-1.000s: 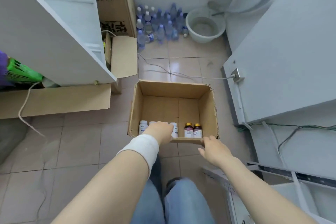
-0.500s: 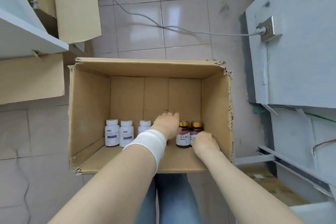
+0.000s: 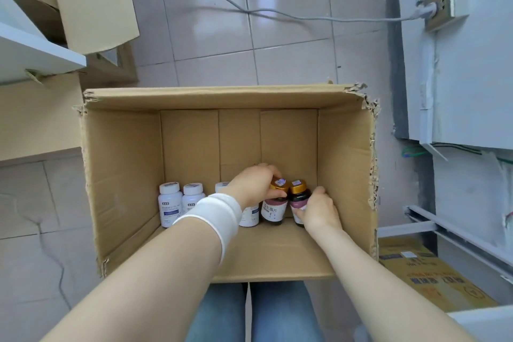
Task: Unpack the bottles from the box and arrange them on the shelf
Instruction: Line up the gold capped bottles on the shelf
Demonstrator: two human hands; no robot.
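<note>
Open brown corrugated cardboard box (image 3: 122,175) stood on pale tiled floor (image 3: 216,30), w/ torn top edges at rt side. Five bottles stood upright in a row near box's front wall. From lt: two white plastic bottles w/ white caps and blue-banded labels, first (image 3: 169,204) and second (image 3: 192,200), touching side by side; third white-capped bottle (image 3: 222,186) largely hidden behind lt wrist, only cap and lower label showing. Rt of these, dark amber glass bottle w/ gold cap and white label (image 3: 274,207), then second dark gold-capped bottle w/ pinkish label (image 3: 299,197), the two touching. Left hand (image 3: 251,184), wrist wrapped in white cloth band (image 3: 215,212), reached into box from above; fingers curled over the gold cap and neck of the first amber bottle, thumb pressed at its shoulder, i.e. gripping it. Right hand (image 3: 319,209) had fingers closed around lower body of second amber bottle, gripping it from rt side. Both bottles appeared to rest on box floor; bases partly hidden, cannot confirm. Grey cable (image 3: 249,12) ran across floor to a wall socket plate (image 3: 441,5) at rt. White shelf board edge (image 3: 41,55) visible upper lt, well apart from box. Blue-jeaned knees (image 3: 249,314) below box front.
</note>
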